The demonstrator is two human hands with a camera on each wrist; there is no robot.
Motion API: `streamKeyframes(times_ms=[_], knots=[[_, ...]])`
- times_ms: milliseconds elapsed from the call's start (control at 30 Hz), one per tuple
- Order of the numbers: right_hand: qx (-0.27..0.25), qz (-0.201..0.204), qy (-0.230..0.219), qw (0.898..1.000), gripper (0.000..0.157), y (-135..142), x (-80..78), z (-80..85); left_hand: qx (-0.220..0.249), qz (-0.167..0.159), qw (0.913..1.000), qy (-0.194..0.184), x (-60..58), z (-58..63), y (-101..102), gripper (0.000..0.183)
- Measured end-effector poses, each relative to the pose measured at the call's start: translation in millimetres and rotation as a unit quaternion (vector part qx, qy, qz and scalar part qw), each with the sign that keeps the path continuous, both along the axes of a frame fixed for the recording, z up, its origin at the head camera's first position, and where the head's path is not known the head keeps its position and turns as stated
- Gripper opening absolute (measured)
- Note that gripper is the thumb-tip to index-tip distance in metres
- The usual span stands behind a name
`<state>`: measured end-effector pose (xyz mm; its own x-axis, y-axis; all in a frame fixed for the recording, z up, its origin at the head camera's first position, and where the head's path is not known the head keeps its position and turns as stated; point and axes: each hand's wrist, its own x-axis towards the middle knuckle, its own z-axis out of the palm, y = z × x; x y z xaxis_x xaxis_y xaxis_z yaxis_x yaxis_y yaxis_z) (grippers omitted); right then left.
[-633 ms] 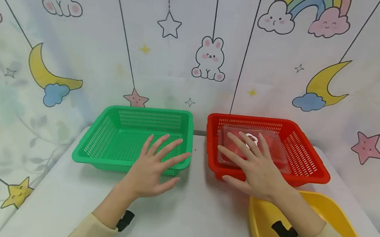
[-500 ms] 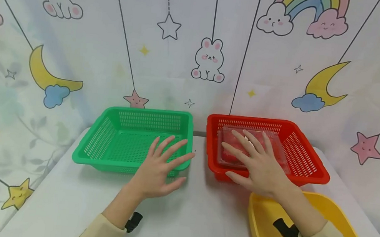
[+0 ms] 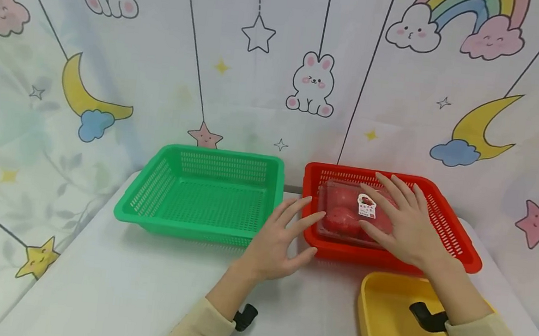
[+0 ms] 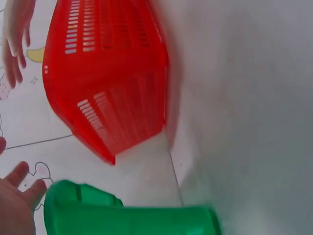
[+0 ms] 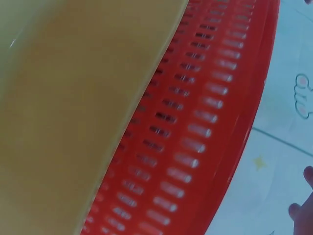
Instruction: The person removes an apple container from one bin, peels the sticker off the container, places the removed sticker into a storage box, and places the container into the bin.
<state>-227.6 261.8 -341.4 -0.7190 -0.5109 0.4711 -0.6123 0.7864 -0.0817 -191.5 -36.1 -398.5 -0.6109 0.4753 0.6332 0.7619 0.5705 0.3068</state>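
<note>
A clear plastic box of red round fruit [image 3: 343,219] with a white label lies in the red basket [image 3: 311,243]. Over the right part of this box hovers my right hand [image 3: 408,229], its fingers spread and holding nothing; it hides some of the box. My left hand [image 3: 276,245] is in the air between the green basket [image 3: 199,229] and the red one, fingers apart and fairly straight. Its fingertips overlap the red basket's left rim in the head view. In the left wrist view, fingers of the left hand [image 4: 19,200] show beside the baskets, touching nothing.
A yellow basin [image 3: 400,335] stands at the front right, below my right forearm. Each wrist carries a black camera mount [image 3: 426,317]. Behind the white table [image 3: 163,288] hangs a cloth backdrop [image 3: 257,95] printed with cartoon figures.
My left hand has moved right, from over the green basket's edge towards the red one. The right hand has shifted right and slightly up, uncovering the box's label. The head view has turned slightly.
</note>
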Motion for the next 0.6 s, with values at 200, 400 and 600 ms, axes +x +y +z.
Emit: streamKeyframes(times_ms=[200, 400, 600], knots=[[-0.017, -0.046, -0.038, 0.998, 0.082, 16.0, -12.6, -4.4, 0.067, 0.020, 0.9948, -0.075, 3.6, -6.9, 19.8, 0.067], [-0.040, -0.099, -0.093, 0.990, 0.083, 38.8, -24.6, -8.3, 0.147, 0.036, 0.9735, -0.171, 2.0, -18.5, 39.9, 0.067], [-0.067, -0.148, -0.185, 0.969, 0.088, 67.9, -36.1, -17.7, 0.197, 0.046, 0.9511, -0.234, -3.0, -36.3, 55.4, 0.065]])
